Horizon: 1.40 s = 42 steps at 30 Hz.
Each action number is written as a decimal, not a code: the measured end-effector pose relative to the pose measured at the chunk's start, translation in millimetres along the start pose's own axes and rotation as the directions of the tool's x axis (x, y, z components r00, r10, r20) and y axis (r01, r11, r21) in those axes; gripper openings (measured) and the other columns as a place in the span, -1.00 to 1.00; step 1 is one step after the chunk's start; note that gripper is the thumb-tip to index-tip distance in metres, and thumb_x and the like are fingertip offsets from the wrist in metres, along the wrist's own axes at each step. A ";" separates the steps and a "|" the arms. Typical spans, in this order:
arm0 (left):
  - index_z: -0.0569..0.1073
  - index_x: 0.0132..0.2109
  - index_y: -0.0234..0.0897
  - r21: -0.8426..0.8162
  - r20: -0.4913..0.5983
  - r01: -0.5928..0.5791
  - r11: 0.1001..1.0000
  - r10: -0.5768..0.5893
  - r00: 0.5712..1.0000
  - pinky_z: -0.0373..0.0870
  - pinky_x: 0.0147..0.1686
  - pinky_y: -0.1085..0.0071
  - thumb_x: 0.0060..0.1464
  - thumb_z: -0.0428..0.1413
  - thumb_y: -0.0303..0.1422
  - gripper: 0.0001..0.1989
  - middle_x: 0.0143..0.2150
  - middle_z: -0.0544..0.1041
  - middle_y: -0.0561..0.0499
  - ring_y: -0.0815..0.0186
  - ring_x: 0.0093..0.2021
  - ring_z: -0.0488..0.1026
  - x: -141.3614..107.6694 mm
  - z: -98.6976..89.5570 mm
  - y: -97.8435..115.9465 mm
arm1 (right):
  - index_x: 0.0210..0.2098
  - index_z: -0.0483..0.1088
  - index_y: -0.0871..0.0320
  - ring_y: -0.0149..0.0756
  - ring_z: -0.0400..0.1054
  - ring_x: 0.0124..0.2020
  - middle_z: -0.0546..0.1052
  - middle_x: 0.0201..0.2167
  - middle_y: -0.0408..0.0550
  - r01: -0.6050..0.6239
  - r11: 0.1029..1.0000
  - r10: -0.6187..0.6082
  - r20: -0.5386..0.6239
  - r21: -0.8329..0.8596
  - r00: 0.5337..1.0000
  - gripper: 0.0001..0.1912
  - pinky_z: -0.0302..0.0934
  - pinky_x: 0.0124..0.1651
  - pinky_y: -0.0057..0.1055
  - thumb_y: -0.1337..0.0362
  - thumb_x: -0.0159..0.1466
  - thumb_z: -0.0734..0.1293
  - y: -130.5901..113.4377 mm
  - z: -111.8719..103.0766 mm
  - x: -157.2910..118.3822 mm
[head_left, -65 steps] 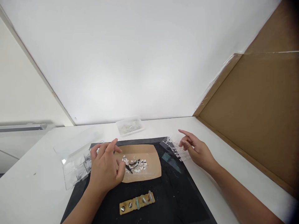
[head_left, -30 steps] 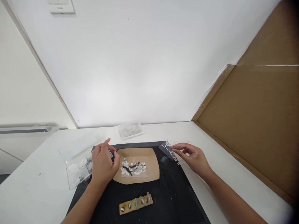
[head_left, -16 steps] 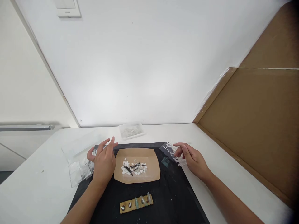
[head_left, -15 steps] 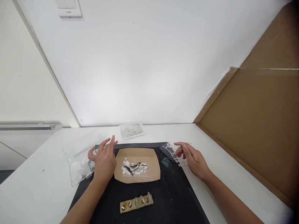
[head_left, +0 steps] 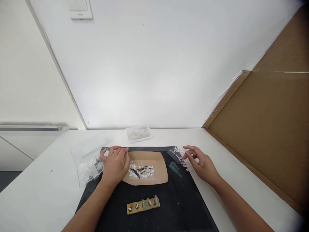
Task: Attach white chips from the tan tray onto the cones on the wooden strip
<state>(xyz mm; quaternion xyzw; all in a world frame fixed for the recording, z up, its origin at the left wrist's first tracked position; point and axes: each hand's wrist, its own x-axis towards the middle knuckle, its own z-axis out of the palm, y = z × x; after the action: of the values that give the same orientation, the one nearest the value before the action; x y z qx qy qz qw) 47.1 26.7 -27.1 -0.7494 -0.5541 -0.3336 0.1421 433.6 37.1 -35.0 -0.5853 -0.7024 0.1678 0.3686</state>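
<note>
My left hand (head_left: 115,164) hovers over the left edge of a brown paper tray (head_left: 161,162), fingers bent and apart, nothing visible in them. The tray holds white pebbles (head_left: 145,174) and thin dark strips (head_left: 135,173). To the right, my right hand (head_left: 201,163) is open above a dark sheet with white rectangular pieces (head_left: 177,154); a gap shows between thumb and index finger. In front of the tray lies a tan bar (head_left: 138,209) carrying clear and greenish crystal-like pieces (head_left: 149,202) and two shiny metallic bits (head_left: 137,206).
A clear compartment box (head_left: 84,175) with its lid up stands at the left, partly behind my left hand. A translucent tub (head_left: 138,134) of pale pieces sits at the back. A black mat (head_left: 183,206) covers part of the white table (head_left: 45,193). Brown cardboard (head_left: 265,129) rises at the right.
My left hand has moved right to the tray's left edge, its raised fingers now bent downward. My right hand is nearly in place, its fingers slightly rearranged. The whole view has shifted a little.
</note>
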 end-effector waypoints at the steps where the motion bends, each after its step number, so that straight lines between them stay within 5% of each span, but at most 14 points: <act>1: 0.55 -0.03 -0.22 -0.003 0.002 0.005 1.000 -0.005 1.000 -0.01 0.21 -0.16 0.27 0.09 -0.44 -0.81 -0.12 0.70 -0.11 -0.08 0.07 0.51 0.2 -0.8 0.1 | 0.13 0.39 -0.03 -0.20 0.49 -0.33 0.66 -0.27 -0.09 -0.012 1.000 0.012 -0.011 -0.004 1.000 -0.62 0.34 -0.35 -0.31 -0.04 0.48 0.18 1.0 -0.3 0.4; 6: 0.43 0.22 -0.25 -0.040 -0.003 0.066 0.997 -0.066 0.998 -0.07 0.23 -0.15 0.30 -0.04 -0.57 -0.59 -0.15 0.72 -0.11 -0.03 0.15 0.50 -0.7 1.6 -1.9 | 0.28 0.25 -0.03 -0.18 0.46 -0.31 0.68 -0.19 -0.08 -0.034 0.999 0.033 -0.081 -0.009 0.996 -0.56 0.39 -0.11 -0.19 0.02 0.53 0.06 5.5 -0.2 0.9; 10: 0.01 0.50 -0.36 -0.064 -0.005 0.139 0.988 -0.139 0.990 -0.07 0.22 -0.13 0.18 -0.13 -0.71 -0.24 -0.04 0.71 -0.18 -0.02 0.27 0.40 -3.5 6.8 -4.8 | 0.40 0.09 0.00 -0.17 0.44 -0.26 0.64 0.00 0.00 -0.030 1.000 0.031 -0.128 0.010 0.991 -0.43 0.39 -0.25 -0.26 0.03 0.46 0.20 3.7 -2.0 -0.7; 15: -0.35 0.56 -0.29 -0.081 -0.045 0.160 0.984 -0.164 0.985 -0.03 0.22 -0.09 0.11 -0.15 -0.72 -0.05 0.27 0.52 -0.25 0.01 0.32 0.34 -1.8 4.6 -1.1 | 0.39 0.10 0.03 -0.16 0.45 -0.24 0.62 0.04 0.06 -0.033 0.999 0.036 -0.134 0.026 0.990 -0.38 0.42 -0.25 -0.25 -0.01 0.43 0.25 2.5 -3.2 -1.7; 20: -0.38 0.55 -0.32 -0.111 -0.086 0.175 0.978 -0.185 0.979 -0.03 0.22 -0.12 0.11 -0.13 -0.71 -0.04 0.23 0.52 -0.28 -0.03 0.32 0.31 2.8 3.5 1.7 | 0.34 0.22 0.03 0.01 0.44 0.11 0.54 0.18 0.09 0.064 0.998 -0.065 -0.132 -0.013 0.989 -0.42 0.36 0.18 0.01 -0.04 0.42 0.29 6.0 -1.5 -4.3; 27: -0.34 0.54 -0.29 -0.192 -0.128 0.115 0.975 -0.141 0.982 0.00 0.20 -0.07 0.09 -0.12 -0.73 -0.05 0.13 0.56 -0.23 0.01 0.31 0.32 4.2 -8.6 7.5 | 0.17 0.44 -0.03 0.08 0.19 0.41 0.45 0.27 0.06 0.128 0.989 -0.136 -0.134 -0.071 0.982 -0.56 0.07 0.44 0.14 -0.09 0.45 0.22 19.1 -5.2 -7.9; 34: -0.08 0.42 -0.26 -0.182 -0.126 -0.153 0.971 0.132 0.983 0.05 0.21 -0.01 0.18 0.02 -0.59 -0.27 0.05 0.54 -0.17 0.02 0.24 0.37 35.6 -21.9 19.1 | 0.18 0.44 0.00 0.08 0.12 0.46 0.45 0.30 0.06 0.135 0.976 -0.146 -0.054 -0.169 0.988 -0.51 0.03 0.46 0.17 -0.13 0.44 0.20 29.8 3.0 -4.6; 42: -0.05 0.25 -0.15 -0.214 -0.285 -0.162 0.963 0.097 0.954 0.08 0.18 -0.05 0.17 0.07 -0.60 -0.37 -0.03 0.54 -0.10 0.03 0.21 0.41 18.5 -13.0 9.3 | 0.38 0.28 0.00 0.25 -0.13 0.55 0.30 0.43 0.09 0.096 0.877 -0.048 0.113 -0.470 0.992 -0.23 -0.03 0.46 0.30 -0.28 0.35 0.23 44.7 4.8 -8.7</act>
<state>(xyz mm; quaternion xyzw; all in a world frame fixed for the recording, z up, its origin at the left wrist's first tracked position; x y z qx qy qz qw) 54.3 29.5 -3.9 -0.7430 -0.4352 -0.4862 0.1488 461.8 41.4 -70.8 -0.6222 -0.7606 0.0053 0.1851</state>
